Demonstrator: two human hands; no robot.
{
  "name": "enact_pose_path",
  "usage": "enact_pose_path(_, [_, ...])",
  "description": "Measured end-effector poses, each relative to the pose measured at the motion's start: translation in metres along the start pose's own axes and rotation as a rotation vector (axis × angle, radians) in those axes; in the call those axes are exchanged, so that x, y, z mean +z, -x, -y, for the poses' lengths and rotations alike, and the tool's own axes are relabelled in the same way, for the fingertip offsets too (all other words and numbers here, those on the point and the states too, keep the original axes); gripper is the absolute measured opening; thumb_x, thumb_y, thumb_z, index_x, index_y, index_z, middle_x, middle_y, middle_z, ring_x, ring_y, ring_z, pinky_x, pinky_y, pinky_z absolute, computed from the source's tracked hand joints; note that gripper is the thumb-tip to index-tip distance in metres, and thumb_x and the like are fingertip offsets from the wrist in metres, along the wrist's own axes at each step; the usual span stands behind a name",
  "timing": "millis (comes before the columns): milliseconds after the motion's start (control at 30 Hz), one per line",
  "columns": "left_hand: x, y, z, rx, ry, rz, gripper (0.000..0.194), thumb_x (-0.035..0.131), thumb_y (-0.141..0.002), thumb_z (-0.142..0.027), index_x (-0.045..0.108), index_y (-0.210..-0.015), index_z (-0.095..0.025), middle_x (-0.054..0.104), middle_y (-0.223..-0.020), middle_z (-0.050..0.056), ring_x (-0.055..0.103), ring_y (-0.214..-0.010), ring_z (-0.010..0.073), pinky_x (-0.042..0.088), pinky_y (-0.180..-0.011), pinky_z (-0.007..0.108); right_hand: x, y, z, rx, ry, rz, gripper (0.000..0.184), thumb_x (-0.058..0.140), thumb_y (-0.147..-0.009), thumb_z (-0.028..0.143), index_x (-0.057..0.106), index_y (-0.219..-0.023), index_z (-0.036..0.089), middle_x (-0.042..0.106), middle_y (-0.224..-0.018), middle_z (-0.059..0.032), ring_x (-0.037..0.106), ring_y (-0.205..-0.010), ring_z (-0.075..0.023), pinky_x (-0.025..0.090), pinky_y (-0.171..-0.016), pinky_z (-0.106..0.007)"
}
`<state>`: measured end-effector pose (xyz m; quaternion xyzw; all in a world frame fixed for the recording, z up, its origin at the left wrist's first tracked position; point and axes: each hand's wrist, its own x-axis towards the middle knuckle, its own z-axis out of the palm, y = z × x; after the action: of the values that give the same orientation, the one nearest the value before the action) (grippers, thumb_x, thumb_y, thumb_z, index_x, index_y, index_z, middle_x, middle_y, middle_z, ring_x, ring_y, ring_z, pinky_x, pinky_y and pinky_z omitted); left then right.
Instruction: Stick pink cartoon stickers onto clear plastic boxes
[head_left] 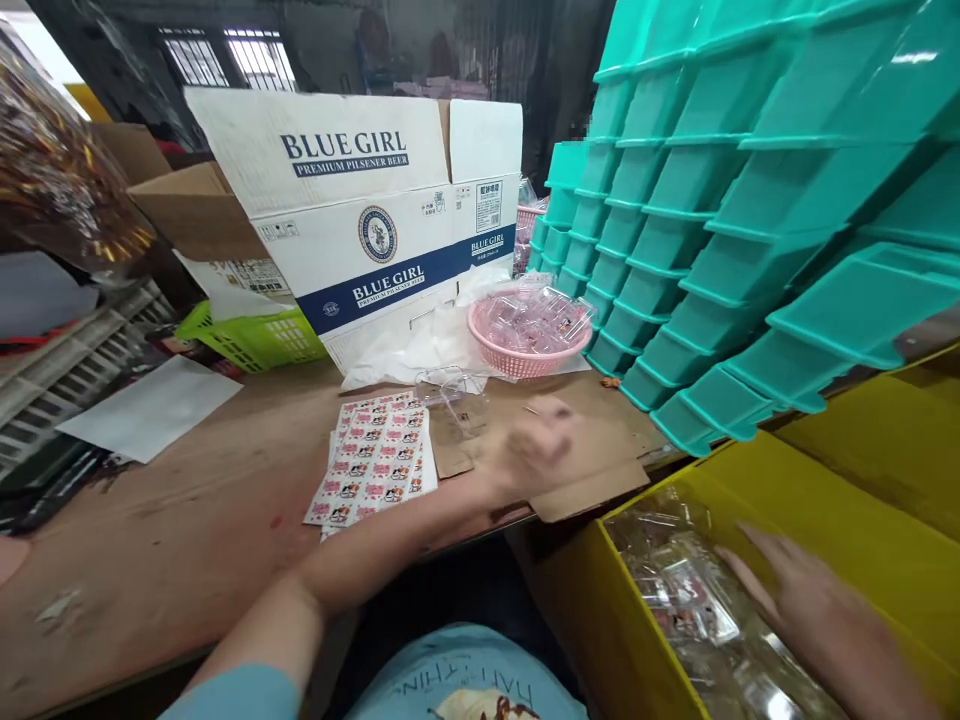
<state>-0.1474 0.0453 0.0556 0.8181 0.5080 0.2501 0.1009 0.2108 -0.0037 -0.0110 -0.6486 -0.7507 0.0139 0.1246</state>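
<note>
My left hand [534, 447] reaches across the wooden table [187, 530], blurred by motion, beside a small clear plastic box [457, 395] and a brown cardboard piece [592, 470]. Its fingers are smeared, so I cannot tell whether they hold anything. Sheets of cartoon stickers [375, 455] lie just left of it. My right hand [795, 590] is spread flat, fingers stretched out, over clear packets [690, 600] inside a yellow box [862, 500] at lower right.
A pink basket [525, 345] of clear plastic boxes sits behind. A white Blue Girl beer carton [360, 220] stands at the back. Stacked teal trays [735, 200] fill the right. A green basket [255, 340] and white sheet [150, 405] lie left.
</note>
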Motion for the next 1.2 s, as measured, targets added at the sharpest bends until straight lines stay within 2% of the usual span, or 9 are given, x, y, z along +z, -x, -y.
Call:
enact_pose_path(133, [-0.073,0.007,0.101,-0.385,-0.159,-0.358,0.057,0.034,-0.084,-0.003,0.046,-0.137,-0.021,0.051,-0.129,0.013,0.050,-0.126,0.0234,0.043,-0.109,0.042,-0.013,-0.085,0.166,-0.382,-0.370,-0.034,0.055,0.043,-0.095,0.051,0.047,-0.144,0.026,0.061,-0.134,-0.0139,0.059,-0.120,-0.0336,0.045,-0.104,-0.050])
enact_pose_path(233, [-0.086,0.016,0.147,-0.457,-0.210,-0.306,0.066,0.042,-0.076,-0.002,0.043,-0.140,-0.018,0.054,-0.128,0.014,0.052,-0.125,0.0265,0.042,-0.109,0.047,0.006,-0.135,0.268,-0.517,-0.539,0.047,0.091,0.071,-0.080,0.048,0.029,-0.156,0.026,0.042,-0.152,-0.0163,0.040,-0.136,-0.0423,0.032,-0.111,-0.059])
enact_pose_path(333, [-0.082,0.026,0.172,-0.449,-0.223,-0.171,0.073,0.056,-0.070,-0.008,0.043,-0.142,-0.017,0.054,-0.136,0.015,0.048,-0.132,0.0291,0.040,-0.110,0.045,0.036,-0.163,0.313,-0.435,-0.721,0.132,0.092,0.079,-0.070,0.029,0.037,-0.152,0.027,0.050,-0.141,-0.0168,0.049,-0.124,-0.0410,0.035,-0.106,-0.058])
enact_pose_path(500, [-0.077,0.029,0.194,-0.398,-0.201,-0.043,0.081,0.070,-0.069,-0.024,0.039,-0.144,-0.017,0.055,-0.136,0.015,0.050,-0.129,0.0312,0.042,-0.106,0.046,0.056,-0.180,0.296,-0.296,-0.992,0.206,0.081,0.070,-0.077,0.036,0.038,-0.150,0.023,0.066,-0.101,-0.0059,0.063,-0.088,-0.0243,0.053,-0.087,-0.044])
enact_pose_path(600, [-0.072,0.024,0.192,-0.349,-0.165,-0.044,0.075,0.070,-0.073,-0.028,0.041,-0.141,-0.018,0.058,-0.124,0.012,0.057,-0.117,0.0275,0.046,-0.101,0.042,0.051,-0.177,0.284,-0.221,-1.192,0.277,0.073,0.067,-0.078,0.044,0.043,-0.144,0.023,0.068,-0.101,-0.0043,0.065,-0.083,-0.0212,0.058,-0.077,-0.039])
enact_pose_path(833, [-0.066,0.031,0.139,-0.220,-0.064,-0.088,0.077,0.072,-0.074,-0.035,0.041,-0.143,-0.021,0.052,-0.130,0.011,0.054,-0.119,0.0275,0.045,-0.103,0.043,0.032,-0.164,0.279,-0.042,-1.466,0.402,0.086,0.079,-0.072,0.046,0.038,-0.145,0.029,0.067,-0.119,-0.0088,0.070,-0.090,-0.0228,0.057,-0.059,-0.029])
enact_pose_path(900, [-0.066,0.036,0.126,-0.302,0.133,-0.083,0.078,0.072,-0.075,-0.037,0.039,-0.144,-0.023,0.053,-0.128,0.011,0.054,-0.118,0.0275,0.046,-0.101,0.043,0.029,-0.164,0.273,0.010,-1.512,0.417,0.074,0.078,-0.073,0.048,0.047,-0.138,0.029,0.067,-0.118,-0.0085,0.070,-0.086,-0.0228,0.057,-0.054,-0.029])
enact_pose_path(1033, [-0.067,0.047,0.116,-0.558,0.733,0.075,0.053,0.049,-0.092,-0.055,0.050,-0.131,-0.019,0.064,-0.103,0.009,0.064,-0.086,0.0211,0.051,-0.073,0.035,0.021,-0.159,0.252,0.063,-1.611,0.492,0.042,0.064,-0.083,0.053,0.064,-0.111,0.021,0.071,-0.109,-0.0111,0.070,-0.089,-0.0262,0.062,-0.065,-0.039])
enact_pose_path(1200, [-0.050,0.034,0.083,-0.534,0.962,0.236,0.061,0.025,-0.096,-0.063,0.062,-0.099,-0.015,0.066,-0.078,0.009,0.052,-0.057,0.0143,0.042,-0.052,0.029,0.010,-0.137,0.210,-0.018,-1.710,0.504,0.052,0.047,-0.089,0.058,0.063,-0.124,0.023,0.071,-0.122,-0.0117,0.064,-0.117,-0.0328,0.058,-0.089,-0.051])
